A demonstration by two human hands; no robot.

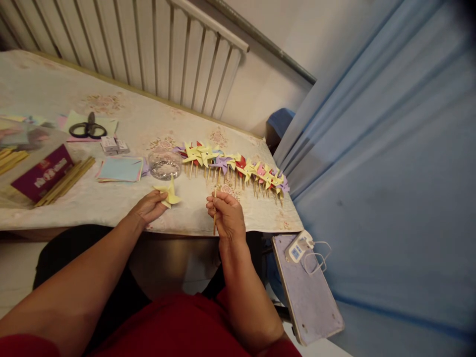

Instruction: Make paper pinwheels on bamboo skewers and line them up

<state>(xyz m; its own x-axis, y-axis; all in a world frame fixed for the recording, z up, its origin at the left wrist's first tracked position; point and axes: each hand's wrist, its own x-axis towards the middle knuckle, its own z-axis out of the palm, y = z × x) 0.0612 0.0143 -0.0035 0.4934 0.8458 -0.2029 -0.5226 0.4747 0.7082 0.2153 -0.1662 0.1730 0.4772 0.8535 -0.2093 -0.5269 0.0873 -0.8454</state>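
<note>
Head view: we judge this step wants light pressure on the folded blades, with the stick steady and its tip clear. Grip of our left hand pinches the yellow paper pinwheel by one side, above the tabletop; our right hand, thumb against fingers, pinches the stick, apart from the pinwheel
</note>
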